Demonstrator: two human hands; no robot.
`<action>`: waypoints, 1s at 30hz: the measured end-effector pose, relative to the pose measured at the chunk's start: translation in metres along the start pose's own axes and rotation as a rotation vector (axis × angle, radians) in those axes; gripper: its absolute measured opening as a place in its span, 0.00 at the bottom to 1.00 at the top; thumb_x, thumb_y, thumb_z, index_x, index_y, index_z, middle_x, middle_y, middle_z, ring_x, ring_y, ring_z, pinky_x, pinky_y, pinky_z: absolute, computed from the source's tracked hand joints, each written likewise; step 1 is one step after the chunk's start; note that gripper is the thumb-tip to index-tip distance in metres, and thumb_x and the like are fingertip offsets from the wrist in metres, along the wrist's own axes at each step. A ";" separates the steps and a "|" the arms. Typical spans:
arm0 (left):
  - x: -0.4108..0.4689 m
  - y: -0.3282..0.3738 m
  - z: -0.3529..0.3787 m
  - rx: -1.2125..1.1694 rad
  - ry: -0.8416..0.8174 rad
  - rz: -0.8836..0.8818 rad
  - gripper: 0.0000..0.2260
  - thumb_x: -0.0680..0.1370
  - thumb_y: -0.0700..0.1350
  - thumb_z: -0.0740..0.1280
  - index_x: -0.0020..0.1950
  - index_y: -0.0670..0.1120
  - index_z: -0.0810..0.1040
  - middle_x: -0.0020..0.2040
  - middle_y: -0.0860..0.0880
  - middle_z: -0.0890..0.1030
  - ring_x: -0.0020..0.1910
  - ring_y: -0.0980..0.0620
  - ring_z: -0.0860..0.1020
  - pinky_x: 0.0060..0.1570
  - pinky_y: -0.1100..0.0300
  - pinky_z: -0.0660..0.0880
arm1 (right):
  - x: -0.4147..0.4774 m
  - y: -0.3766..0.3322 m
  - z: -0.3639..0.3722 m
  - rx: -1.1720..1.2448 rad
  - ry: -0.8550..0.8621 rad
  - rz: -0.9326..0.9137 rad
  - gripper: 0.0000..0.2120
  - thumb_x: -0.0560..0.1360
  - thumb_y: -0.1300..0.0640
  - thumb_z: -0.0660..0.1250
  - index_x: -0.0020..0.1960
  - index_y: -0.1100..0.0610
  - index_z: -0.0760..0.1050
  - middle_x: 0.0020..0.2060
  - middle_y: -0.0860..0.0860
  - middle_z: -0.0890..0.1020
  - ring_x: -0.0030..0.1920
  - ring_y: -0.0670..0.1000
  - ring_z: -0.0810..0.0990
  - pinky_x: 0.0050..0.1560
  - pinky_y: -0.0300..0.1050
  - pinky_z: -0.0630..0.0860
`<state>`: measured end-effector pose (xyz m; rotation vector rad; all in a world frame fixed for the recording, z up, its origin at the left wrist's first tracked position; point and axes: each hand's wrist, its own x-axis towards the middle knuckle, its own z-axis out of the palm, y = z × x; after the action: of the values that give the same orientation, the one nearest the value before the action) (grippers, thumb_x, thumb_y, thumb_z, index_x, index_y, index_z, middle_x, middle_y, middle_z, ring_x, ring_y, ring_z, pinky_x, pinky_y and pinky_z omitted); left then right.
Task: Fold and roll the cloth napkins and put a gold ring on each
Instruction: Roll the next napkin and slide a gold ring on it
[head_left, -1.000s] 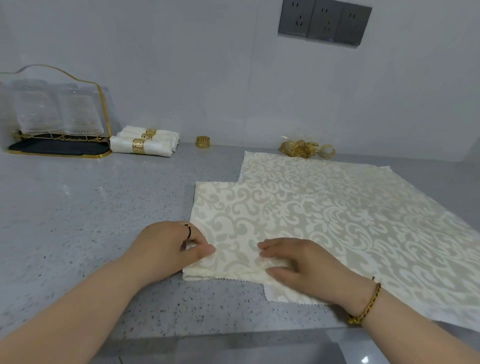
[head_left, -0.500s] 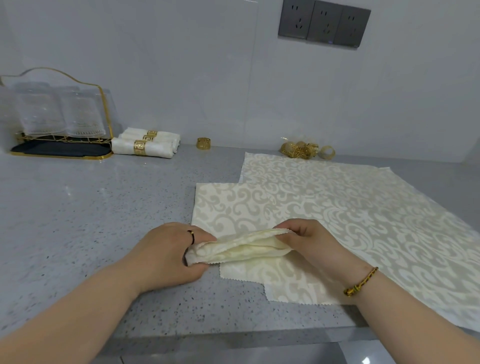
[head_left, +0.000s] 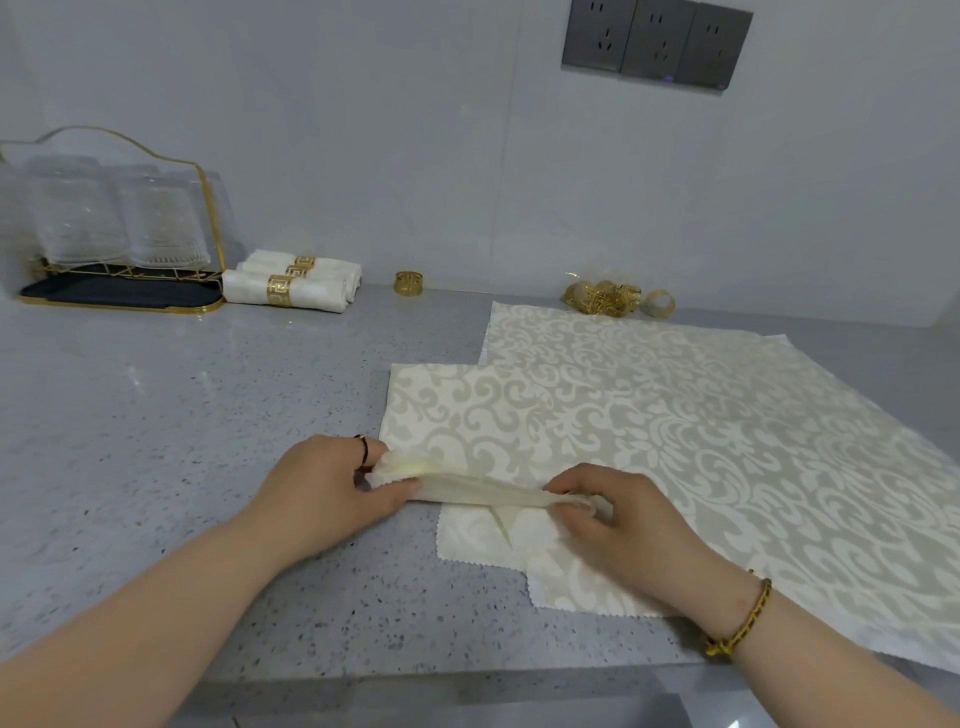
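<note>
1. Napkin (head_left: 483, 492) half-rolled near the counter's (head_left: 156, 467) front edge, within my reach.
2. My left hand (head_left: 322, 493) and right hand (head_left: 623, 525) each pinch an end, to hold the roll tight.
3. Rings (head_left: 602, 299) wait by the back edge.

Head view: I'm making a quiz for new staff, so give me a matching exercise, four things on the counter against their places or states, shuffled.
1. lone gold ring
2. ringed napkin rolls
3. heap of gold rings
4. half-rolled napkin

A. gripped by left hand and right hand
B. beside the glass rack
C. alone, between rolls and heap
D. just beyond the flat napkin's far edge

Pairs: 1-C, 2-B, 3-D, 4-A.
</note>
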<state>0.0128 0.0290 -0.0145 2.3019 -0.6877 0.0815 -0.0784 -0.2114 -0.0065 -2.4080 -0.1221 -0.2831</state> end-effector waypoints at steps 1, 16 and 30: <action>0.002 0.001 -0.005 -0.043 -0.069 -0.015 0.33 0.49 0.74 0.63 0.39 0.51 0.83 0.41 0.49 0.84 0.43 0.51 0.80 0.49 0.56 0.75 | 0.003 -0.001 -0.002 0.082 0.015 0.040 0.06 0.75 0.59 0.64 0.44 0.50 0.77 0.39 0.43 0.80 0.41 0.39 0.76 0.42 0.26 0.70; 0.030 -0.003 -0.025 -0.263 -0.364 -0.042 0.27 0.48 0.65 0.74 0.43 0.56 0.80 0.42 0.66 0.82 0.43 0.69 0.79 0.41 0.80 0.69 | 0.066 0.001 0.001 0.225 0.039 0.310 0.09 0.76 0.61 0.61 0.40 0.52 0.73 0.38 0.52 0.77 0.38 0.50 0.74 0.30 0.32 0.68; 0.033 -0.019 0.007 0.066 0.115 -0.136 0.22 0.73 0.49 0.67 0.23 0.47 0.63 0.23 0.54 0.68 0.28 0.59 0.69 0.32 0.72 0.63 | 0.071 0.019 0.015 0.172 0.120 0.169 0.10 0.73 0.64 0.65 0.37 0.52 0.75 0.23 0.39 0.75 0.28 0.36 0.72 0.30 0.26 0.67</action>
<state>0.0494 0.0203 -0.0232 2.3791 -0.4746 0.1742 -0.0039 -0.2150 -0.0132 -2.2088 0.1070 -0.3244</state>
